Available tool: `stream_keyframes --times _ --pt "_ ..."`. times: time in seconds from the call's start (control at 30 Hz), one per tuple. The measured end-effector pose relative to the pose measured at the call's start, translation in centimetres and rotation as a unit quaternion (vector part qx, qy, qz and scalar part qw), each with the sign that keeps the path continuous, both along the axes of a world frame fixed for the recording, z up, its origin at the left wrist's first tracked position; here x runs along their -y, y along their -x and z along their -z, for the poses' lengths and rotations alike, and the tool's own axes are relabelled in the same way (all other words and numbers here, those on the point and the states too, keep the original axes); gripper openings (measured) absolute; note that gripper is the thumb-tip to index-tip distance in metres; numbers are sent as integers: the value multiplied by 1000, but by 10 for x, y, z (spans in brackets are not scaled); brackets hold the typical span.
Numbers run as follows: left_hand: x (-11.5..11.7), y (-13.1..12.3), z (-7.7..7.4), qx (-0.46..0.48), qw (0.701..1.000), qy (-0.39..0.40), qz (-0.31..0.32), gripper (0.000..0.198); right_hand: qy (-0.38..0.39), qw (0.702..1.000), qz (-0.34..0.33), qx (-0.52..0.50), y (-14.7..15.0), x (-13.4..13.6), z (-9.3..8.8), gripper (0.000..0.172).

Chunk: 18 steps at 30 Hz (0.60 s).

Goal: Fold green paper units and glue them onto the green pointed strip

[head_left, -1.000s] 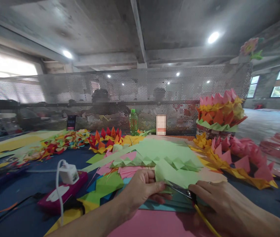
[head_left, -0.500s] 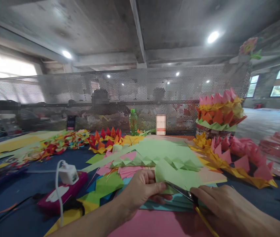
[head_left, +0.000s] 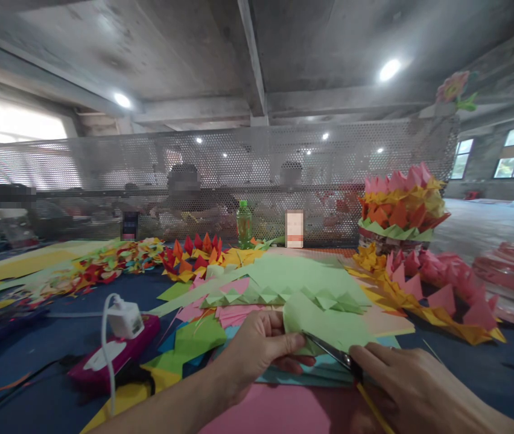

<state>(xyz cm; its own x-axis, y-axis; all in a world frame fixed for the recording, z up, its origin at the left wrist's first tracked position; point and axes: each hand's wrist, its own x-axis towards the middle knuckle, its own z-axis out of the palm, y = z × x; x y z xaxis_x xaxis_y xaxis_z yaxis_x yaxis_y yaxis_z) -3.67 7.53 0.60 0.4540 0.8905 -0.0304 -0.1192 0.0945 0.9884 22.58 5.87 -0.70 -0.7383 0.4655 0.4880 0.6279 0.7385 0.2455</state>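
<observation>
A piece of light green paper (head_left: 309, 319) with a rounded edge is pinched between the thumb and fingers of my left hand (head_left: 270, 343). My right hand (head_left: 402, 374) grips a pair of scissors (head_left: 332, 349), its blades lying against the paper just right of my left thumb. Whether the blades are parted is hard to make out. Under the hands lie blue paper sheets (head_left: 302, 378) and a pink sheet (head_left: 266, 413). Right behind the held piece is a folded zigzag strip of pale green paper (head_left: 279, 295).
A magenta power strip (head_left: 116, 355) with a white charger (head_left: 125, 318) sits at left, its cables trailing. Paper scraps (head_left: 116, 262) are heaped farther back. At right stand a layered paper-petal stack (head_left: 404, 205) and pink-orange petal chains (head_left: 442, 295). A green bottle (head_left: 244, 226) stands before the mesh screen (head_left: 257, 160).
Both hands stay almost where they were, still holding the green paper and the scissors. The view has shifted very slightly.
</observation>
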Motion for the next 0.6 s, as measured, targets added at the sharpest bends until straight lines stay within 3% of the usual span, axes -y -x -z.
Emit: stream_keyframes --times 0.27,0.6 --pt "2 0 -5 -14 1000 2 0 51 -15 999 17 23 -1 -2 6 35" --pt "4 -3 -4 -10 1000 6 -1 53 -32 999 15 14 3 0 2 33"
